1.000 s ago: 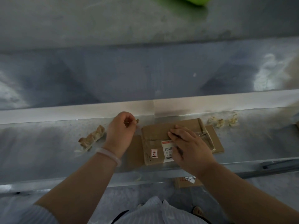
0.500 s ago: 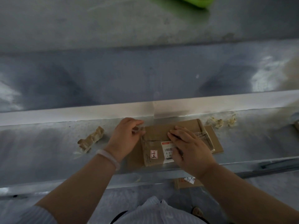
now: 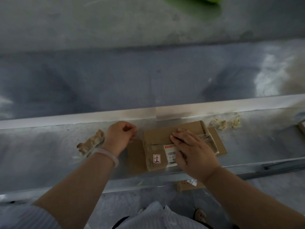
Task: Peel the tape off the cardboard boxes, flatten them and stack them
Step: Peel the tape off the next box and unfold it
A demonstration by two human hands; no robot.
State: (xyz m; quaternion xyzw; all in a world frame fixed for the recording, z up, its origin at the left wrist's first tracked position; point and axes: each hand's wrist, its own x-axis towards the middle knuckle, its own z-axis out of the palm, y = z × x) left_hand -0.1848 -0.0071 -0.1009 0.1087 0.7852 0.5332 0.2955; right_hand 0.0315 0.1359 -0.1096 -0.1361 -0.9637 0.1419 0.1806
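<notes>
- right hand (image 3: 194, 154) lies flat on the small brown cardboard box (image 3: 156, 138), fingers (image 3: 180, 136) straight and side by side, pressing its top and half covering the white barcode label (image 3: 170, 152)
- left hand (image 3: 120, 136) sits right at the box's left edge, fingers (image 3: 130, 128) curled in tight against the thumb; can't tell if any tape is pinched in there
- the box rests on a flat brown cardboard sheet (image 3: 135, 157) on the grey metal bench (image 3: 49, 146)
- a crumpled brown tape wad (image 3: 91, 142) lies just left of the left wrist
</notes>
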